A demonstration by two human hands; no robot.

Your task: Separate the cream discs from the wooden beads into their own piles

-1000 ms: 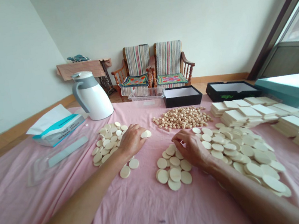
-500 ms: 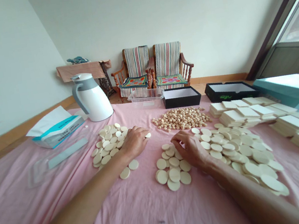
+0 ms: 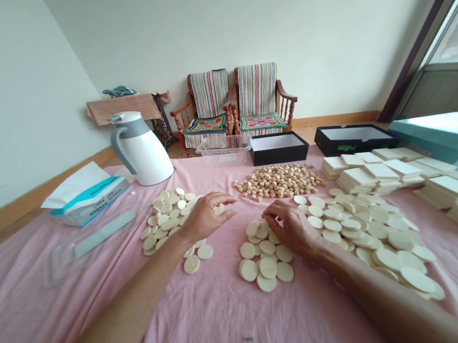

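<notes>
My left hand [image 3: 206,214] is over the right edge of the left pile of round wooden discs [image 3: 170,221]. Its thumb and fingers are spread apart, and one pale disc [image 3: 218,209] shows in the gap between them; whether it touches the hand I cannot tell. Beside the small middle group of discs [image 3: 267,268], my right hand [image 3: 292,226] is curled, thumb and fingertips drawn together. What those fingertips hold, if anything, is hidden. The large right pile of discs [image 3: 377,229] spreads out just to the right of that hand.
Small wooden beads [image 3: 278,181] lie heaped behind my hands. Stacked pale rectangular pieces [image 3: 379,172] stand at right. Farther back are a clear plastic tray [image 3: 225,147], a black box [image 3: 281,154] and a white jug [image 3: 148,155]. A tissue pack [image 3: 89,199] lies left on the pink cloth [image 3: 218,324].
The fingers of my left hand have opened from their pinch on a disc, and the disc now shows between thumb and fingers. My right hand has stayed in place.
</notes>
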